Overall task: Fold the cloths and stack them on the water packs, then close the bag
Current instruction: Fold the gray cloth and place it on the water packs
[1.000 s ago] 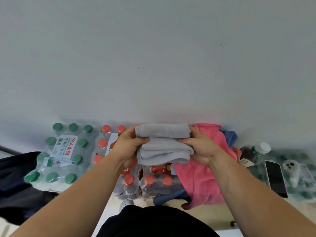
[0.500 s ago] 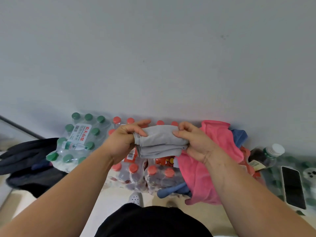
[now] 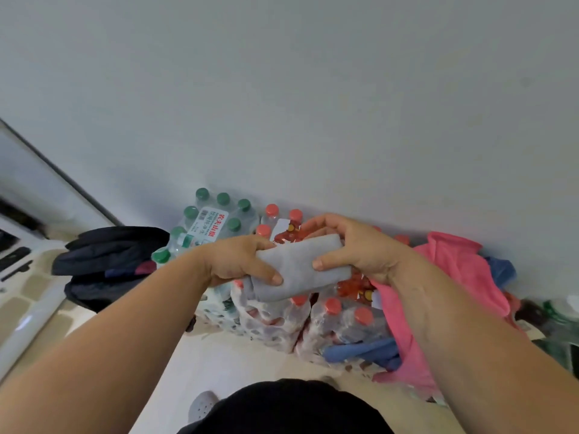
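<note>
Both hands, left hand point(image 3: 242, 261) and right hand point(image 3: 354, 249), grip a compactly folded grey cloth point(image 3: 300, 270).

Soft even daylight, wide-angle warp, edges perhaps motion-blurred

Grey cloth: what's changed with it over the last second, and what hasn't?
The grey cloth went from a loose, layered fold to a tighter, compact bundle, now tilted with its left end lower. Both the left hand and right hand keep their grip on its ends. The pink cloth still drapes over the red-capped water pack; the dark bag is untouched.
</note>
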